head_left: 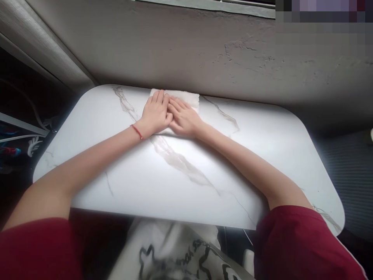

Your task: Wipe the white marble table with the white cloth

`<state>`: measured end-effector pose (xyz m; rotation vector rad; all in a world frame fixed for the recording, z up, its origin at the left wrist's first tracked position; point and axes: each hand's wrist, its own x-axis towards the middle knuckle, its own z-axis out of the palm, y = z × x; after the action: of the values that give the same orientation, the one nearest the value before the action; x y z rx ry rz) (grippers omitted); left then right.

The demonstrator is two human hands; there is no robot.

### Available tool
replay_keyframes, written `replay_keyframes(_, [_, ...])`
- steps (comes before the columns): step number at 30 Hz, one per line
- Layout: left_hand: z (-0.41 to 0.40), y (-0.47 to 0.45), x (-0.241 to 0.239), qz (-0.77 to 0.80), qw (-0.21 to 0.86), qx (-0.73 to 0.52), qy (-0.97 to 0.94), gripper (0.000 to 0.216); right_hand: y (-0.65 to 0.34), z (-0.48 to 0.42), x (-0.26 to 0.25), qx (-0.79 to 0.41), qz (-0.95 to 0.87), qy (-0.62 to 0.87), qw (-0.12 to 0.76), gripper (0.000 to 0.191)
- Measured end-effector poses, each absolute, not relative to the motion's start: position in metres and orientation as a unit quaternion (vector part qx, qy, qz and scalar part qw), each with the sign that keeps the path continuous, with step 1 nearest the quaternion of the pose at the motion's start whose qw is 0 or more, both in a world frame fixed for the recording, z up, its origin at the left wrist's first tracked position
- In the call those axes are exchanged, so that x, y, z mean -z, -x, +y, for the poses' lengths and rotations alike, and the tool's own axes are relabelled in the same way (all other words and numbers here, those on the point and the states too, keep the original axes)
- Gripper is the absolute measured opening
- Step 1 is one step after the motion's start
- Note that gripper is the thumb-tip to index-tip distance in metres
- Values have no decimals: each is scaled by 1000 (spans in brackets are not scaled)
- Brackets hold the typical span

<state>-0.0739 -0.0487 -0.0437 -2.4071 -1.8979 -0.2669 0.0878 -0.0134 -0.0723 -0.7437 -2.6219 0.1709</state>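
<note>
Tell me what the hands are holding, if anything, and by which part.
Nothing is gripped. The left hand and right hand lie flat, palms down, on a folded white cloth, covering its near part.

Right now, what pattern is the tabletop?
White marble with grey veins, clearest in the head view: tabletop.

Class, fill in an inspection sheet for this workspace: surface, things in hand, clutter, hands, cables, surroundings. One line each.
Surface: white marble-look table with grey veins and rounded corners.
Things in hand: folded white cloth or paper towel lying flat at the far edge, mostly covered by the hands.
Clutter: nothing seen on the table.
Hands: left hand and right hand both flat, palms down on the cloth, fingers overlapping; red string bracelet on the left wrist.
Cables: nothing seen.
Surroundings: grey plastered wall behind the table; printed white fabric below the near edge.
</note>
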Motion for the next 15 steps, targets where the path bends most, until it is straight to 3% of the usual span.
replay_keyframes(15, [3, 51, 48, -613, 7, 140, 777, 65, -110, 41, 75, -48, -937, 286, 197, 58])
